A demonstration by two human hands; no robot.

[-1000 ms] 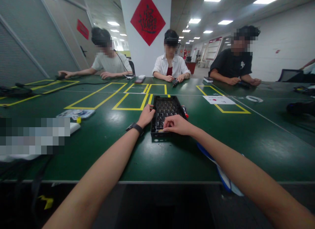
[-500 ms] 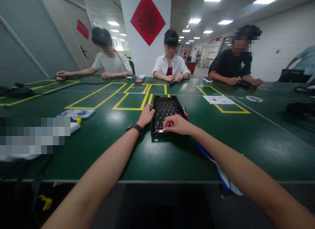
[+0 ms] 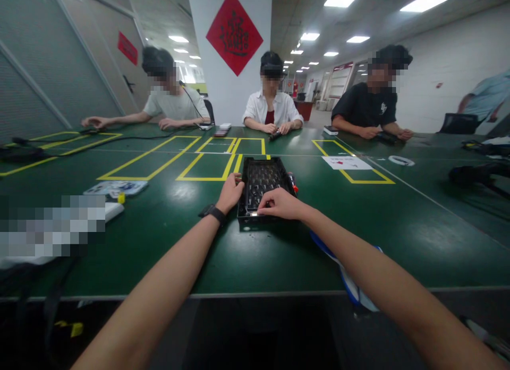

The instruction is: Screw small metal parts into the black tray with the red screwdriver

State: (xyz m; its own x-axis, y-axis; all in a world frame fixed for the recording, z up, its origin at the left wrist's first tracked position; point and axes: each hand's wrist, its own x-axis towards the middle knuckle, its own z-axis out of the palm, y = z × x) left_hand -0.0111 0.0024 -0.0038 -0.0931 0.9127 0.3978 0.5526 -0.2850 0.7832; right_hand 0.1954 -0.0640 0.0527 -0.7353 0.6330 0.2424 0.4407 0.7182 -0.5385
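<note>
A black tray (image 3: 263, 171) with a perforated floor lies on the green table (image 3: 167, 226) in front of me. My left hand (image 3: 230, 194), with a dark watch on its wrist, rests against the tray's left wall, fingers curled on the rim. My right hand (image 3: 279, 204) hovers over the tray's near edge with thumb and fingers pinched together on something small that I cannot make out. A red-tipped tool (image 3: 292, 182) lies against the tray's right side.
Three people sit across the table, hands on small dark objects. Yellow tape rectangles (image 3: 207, 165) mark the surface. A white sheet (image 3: 346, 162) lies right of centre, a printed card (image 3: 115, 188) at left, a blue-and-white item (image 3: 350, 285) under my right forearm.
The view has shifted slightly left and down. Both hands stay at the tray; the right hand's pinch remains at the near edge.
</note>
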